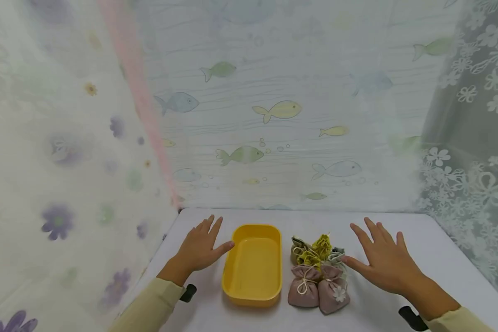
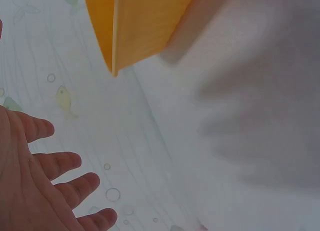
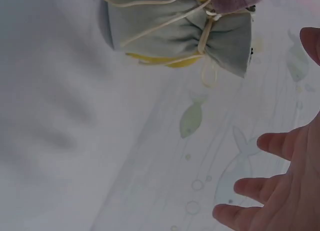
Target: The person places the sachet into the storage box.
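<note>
A yellow plastic tray [image 1: 255, 302] with rounded corners stands on the white table, nothing inside it. Just left of it my left hand [image 1: 201, 249] hovers with fingers spread, its thumb over the tray's rim; contact cannot be told. Right of the tray sit several small drawstring pouches in a cluster: two mauve ones in front [image 1: 303, 290], one with a white flower, and olive, yellow and grey-green ones behind. The grey-green pouch [image 3: 165, 26] shows a cream cord in the right wrist view. My right hand [image 1: 388, 263] hovers beside the pouches, fingers spread, holding nothing.
A white cloth covers the table [image 1: 199, 313]. Behind it hangs a fish-print curtain [image 1: 240, 184]. A flower-print curtain [image 1: 79, 184] closes the left side, and lace with white flowers [image 1: 473, 184] hangs at the right.
</note>
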`<action>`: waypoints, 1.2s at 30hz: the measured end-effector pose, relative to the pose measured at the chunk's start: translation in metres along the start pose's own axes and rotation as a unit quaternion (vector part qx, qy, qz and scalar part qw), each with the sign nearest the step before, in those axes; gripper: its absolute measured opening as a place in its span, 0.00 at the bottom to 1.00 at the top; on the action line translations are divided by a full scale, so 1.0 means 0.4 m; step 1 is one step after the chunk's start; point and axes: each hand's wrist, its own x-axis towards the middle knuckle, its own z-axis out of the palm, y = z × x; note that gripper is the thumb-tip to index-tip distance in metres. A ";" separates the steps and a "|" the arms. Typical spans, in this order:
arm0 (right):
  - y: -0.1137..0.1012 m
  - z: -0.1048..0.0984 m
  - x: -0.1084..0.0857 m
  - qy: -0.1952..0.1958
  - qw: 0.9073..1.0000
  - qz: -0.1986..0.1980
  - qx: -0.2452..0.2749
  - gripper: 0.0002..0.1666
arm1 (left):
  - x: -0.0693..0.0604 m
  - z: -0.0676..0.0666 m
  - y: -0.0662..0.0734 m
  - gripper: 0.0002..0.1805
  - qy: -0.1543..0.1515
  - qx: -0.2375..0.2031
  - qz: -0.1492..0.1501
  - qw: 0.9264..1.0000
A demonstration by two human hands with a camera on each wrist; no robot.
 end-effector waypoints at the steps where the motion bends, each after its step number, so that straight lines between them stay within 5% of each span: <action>1: -0.005 0.003 0.001 0.002 1.000 -0.002 0.002 0.57 | 0.001 0.006 0.004 0.56 -0.003 -0.009 -0.003 1.000; 9: -0.048 0.012 0.008 0.016 0.999 -0.030 0.028 0.55 | 0.010 0.043 0.024 0.57 -0.028 -0.079 -0.022 0.996; 17: -0.090 0.028 0.016 0.055 0.995 -0.075 0.043 0.47 | 0.025 0.082 0.032 0.56 -0.037 -0.171 -0.045 0.983; 29: -0.148 0.071 0.020 0.152 0.973 -0.157 0.068 0.21 | 0.048 0.144 0.021 0.50 -0.044 -0.316 -0.100 0.942; 36: -0.176 0.087 0.022 0.139 0.971 -0.162 0.106 0.20 | 0.054 0.163 0.011 0.43 -0.044 -0.392 -0.123 0.911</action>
